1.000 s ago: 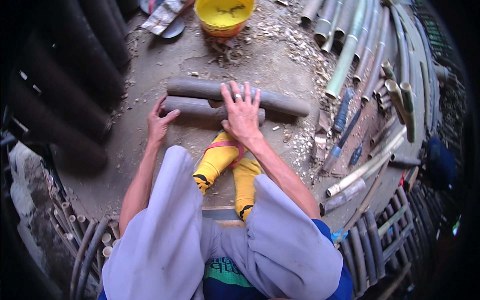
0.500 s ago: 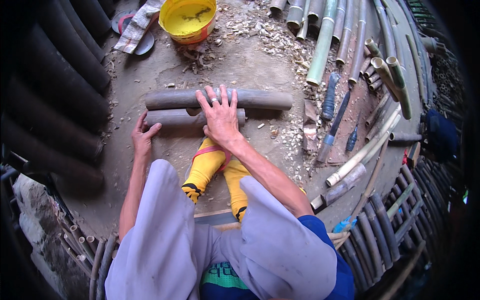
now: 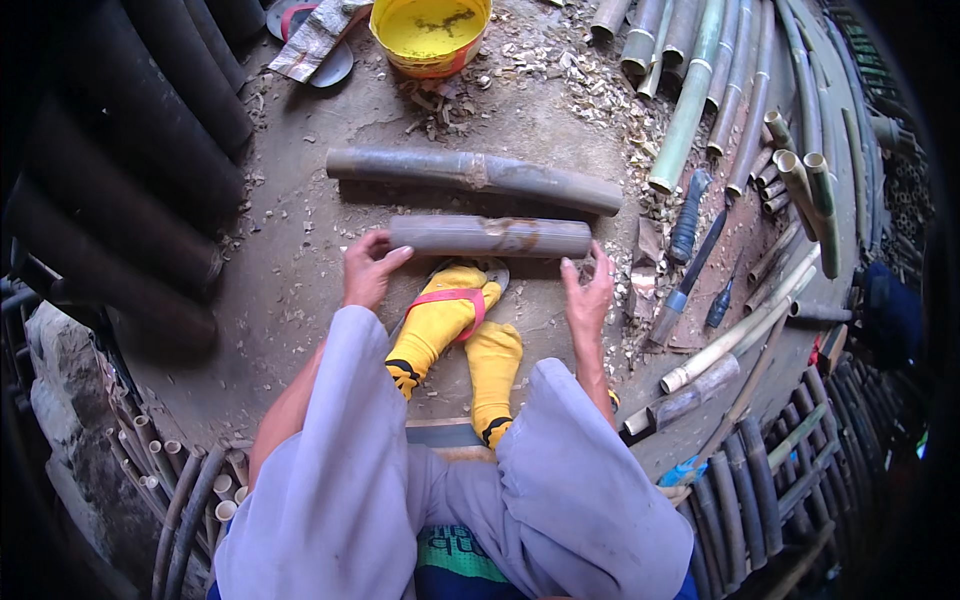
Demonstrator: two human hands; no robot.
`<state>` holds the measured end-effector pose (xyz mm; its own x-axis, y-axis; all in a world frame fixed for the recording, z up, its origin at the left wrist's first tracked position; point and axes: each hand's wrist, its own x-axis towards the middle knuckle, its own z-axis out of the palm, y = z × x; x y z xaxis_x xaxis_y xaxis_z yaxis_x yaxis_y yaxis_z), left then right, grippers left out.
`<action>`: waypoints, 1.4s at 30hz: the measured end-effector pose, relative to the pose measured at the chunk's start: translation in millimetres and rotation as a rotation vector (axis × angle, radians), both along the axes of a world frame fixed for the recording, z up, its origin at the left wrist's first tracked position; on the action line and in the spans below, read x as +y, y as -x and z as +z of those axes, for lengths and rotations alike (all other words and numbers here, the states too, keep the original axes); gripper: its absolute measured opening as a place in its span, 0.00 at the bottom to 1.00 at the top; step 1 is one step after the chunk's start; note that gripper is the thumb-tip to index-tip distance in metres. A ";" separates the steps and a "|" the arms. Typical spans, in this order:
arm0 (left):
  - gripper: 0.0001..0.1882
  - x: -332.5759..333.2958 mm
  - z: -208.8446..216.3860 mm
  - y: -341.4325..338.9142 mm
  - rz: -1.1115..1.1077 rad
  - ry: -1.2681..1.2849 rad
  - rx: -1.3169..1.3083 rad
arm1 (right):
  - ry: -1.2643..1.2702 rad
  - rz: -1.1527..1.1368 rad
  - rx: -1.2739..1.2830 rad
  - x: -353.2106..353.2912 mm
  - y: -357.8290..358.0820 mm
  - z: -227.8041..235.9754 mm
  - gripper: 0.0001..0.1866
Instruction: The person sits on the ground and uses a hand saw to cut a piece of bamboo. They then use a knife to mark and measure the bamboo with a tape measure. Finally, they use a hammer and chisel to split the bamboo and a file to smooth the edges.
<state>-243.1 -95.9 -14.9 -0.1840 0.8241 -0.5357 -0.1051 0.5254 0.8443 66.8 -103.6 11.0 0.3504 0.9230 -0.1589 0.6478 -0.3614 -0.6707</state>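
Observation:
A short grey-brown bamboo tube [image 3: 450, 236] with a notch cut into its upper side lies crosswise before my feet, between my two hands. My left hand [image 3: 368, 272] grips its left end, thumb on the near side. At the other end, my right hand [image 3: 588, 298] has its thumb and fingers around the tip of the tube. Just beyond lies a longer bamboo tube [image 3: 420, 168], slightly angled and touched by neither hand. My feet in yellow socks [image 3: 440, 325] rest below the short tube; a red-strapped sandal shows on one.
A yellow bucket [image 3: 430, 38] stands at the far side among wood chips. Right of me lie a long-bladed knife [image 3: 700, 262], a wrapped-handled tool [image 3: 688, 215] and a small pointed tool [image 3: 720, 303], near many bamboo poles [image 3: 692, 100]. Large dark tubes [image 3: 150, 120] line the left.
My right hand has left the longer tube and moved to the short tube's right end. The short tube has turned, its notch now showing more fully, and sits apart from the longer one.

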 end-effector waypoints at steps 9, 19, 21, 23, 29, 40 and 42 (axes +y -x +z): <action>0.16 51.2 18.9 -26.6 -0.384 -0.321 0.610 | 0.043 -0.301 0.487 38.9 -57.2 -33.0 0.23; 0.38 154.2 41.8 21.9 -1.085 -0.294 1.201 | -0.010 -0.280 0.910 47.1 -53.5 -27.3 0.37; 0.40 152.5 34.3 24.0 -1.080 -0.372 1.186 | 0.029 -0.282 0.917 49.8 -54.9 -22.4 0.39; 0.43 144.9 21.0 30.2 -1.117 -0.394 1.120 | 0.084 -0.264 0.917 54.7 -56.3 -19.1 0.41; 0.44 121.5 19.8 38.4 -1.098 -0.561 0.979 | 0.057 -0.206 0.927 52.5 -62.7 -29.5 0.35; 0.45 111.6 15.7 43.2 -1.114 -0.609 1.100 | 0.065 -0.261 1.009 51.3 -50.3 -32.1 0.32; 0.45 112.0 20.5 43.4 -1.121 -0.543 1.039 | 0.057 -0.274 1.041 49.2 -51.6 -35.2 0.31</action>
